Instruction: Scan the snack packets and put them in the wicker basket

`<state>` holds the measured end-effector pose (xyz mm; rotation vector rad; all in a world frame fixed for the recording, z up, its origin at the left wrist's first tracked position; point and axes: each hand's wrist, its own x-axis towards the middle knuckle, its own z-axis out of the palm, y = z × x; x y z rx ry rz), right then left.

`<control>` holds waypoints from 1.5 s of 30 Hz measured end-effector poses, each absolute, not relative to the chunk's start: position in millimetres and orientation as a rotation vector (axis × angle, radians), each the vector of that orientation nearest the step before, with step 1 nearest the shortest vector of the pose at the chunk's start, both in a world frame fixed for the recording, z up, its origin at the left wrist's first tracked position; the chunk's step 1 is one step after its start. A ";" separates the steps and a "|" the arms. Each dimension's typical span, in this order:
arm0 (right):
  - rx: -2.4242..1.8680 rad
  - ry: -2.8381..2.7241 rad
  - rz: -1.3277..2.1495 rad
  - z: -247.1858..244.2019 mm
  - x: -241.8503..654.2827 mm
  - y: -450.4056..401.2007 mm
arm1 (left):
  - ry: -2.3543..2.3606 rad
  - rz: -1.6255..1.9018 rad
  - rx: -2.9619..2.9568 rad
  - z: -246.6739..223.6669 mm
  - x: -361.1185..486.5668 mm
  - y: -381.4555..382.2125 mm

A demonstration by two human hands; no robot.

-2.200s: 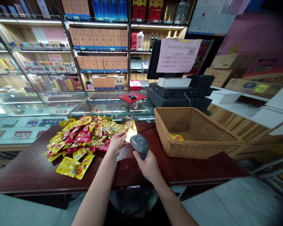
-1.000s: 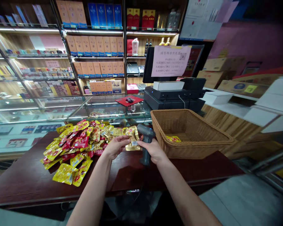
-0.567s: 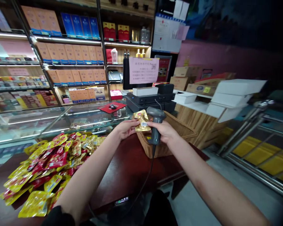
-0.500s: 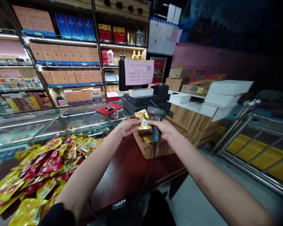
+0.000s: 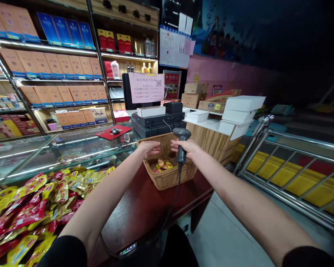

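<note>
Packet (image 5: pixel 163 164) now likely in basket (image 5: pixel 169 181), left hand (image 5: pixel 148 148) empty, right (image 5: pixel 187 146) gripping scanner (image 5: pixel 180 155)

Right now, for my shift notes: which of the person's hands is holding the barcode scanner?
The right hand grips the dark handheld barcode scanner upright above the wicker basket. The left hand is open and holds nothing.

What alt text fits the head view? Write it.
A right hand holds a grey corded barcode scanner above a woven wicker basket of foil snack packets; the open left hand hovers nearby. Yellow-and-red packets heap on the dark wooden counter.
</note>
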<state>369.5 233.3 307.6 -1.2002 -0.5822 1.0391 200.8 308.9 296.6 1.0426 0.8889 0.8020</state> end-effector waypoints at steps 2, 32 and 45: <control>-1.180 -0.591 1.061 308.2 362.9 232.7 | 0.893 0.813 1.042 297.3 195.8 308.5; -0.897 -1.042 1.723 266.7 105.3 178.1 | 1.377 1.282 1.191 239.0 -117.2 192.1; -0.930 -1.168 1.732 198.7 74.1 140.8 | 2.522 0.698 1.836 162.9 -153.7 111.4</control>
